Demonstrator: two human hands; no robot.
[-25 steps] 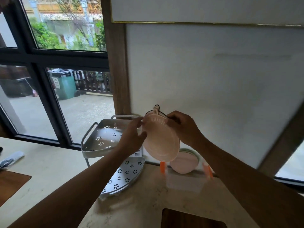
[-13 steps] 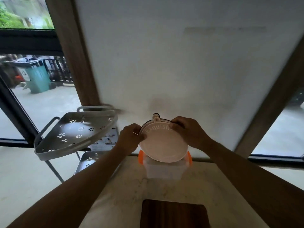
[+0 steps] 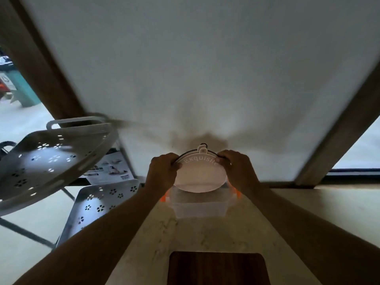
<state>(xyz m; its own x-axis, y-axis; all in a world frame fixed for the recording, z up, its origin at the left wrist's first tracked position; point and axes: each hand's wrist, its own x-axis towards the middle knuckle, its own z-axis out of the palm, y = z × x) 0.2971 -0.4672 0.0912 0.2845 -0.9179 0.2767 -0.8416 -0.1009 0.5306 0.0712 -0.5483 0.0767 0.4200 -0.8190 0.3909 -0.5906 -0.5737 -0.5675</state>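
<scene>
A round pale pink plastic disc with raised lettering and a small tab with a black loop on top is held upright in front of the white wall. My left hand grips its left rim and my right hand grips its right rim. Right below the disc stands a clear plastic box with orange clips on the marble counter; its top is partly hidden by the disc.
A grey two-tier corner rack with flower-shaped holes stands at the left, a printed card behind it. A dark wooden board lies at the near edge of the counter. Windows flank the wall.
The view has swung right and down. Both hands carried the pink disc from beside the rack to just above the clear box.
</scene>
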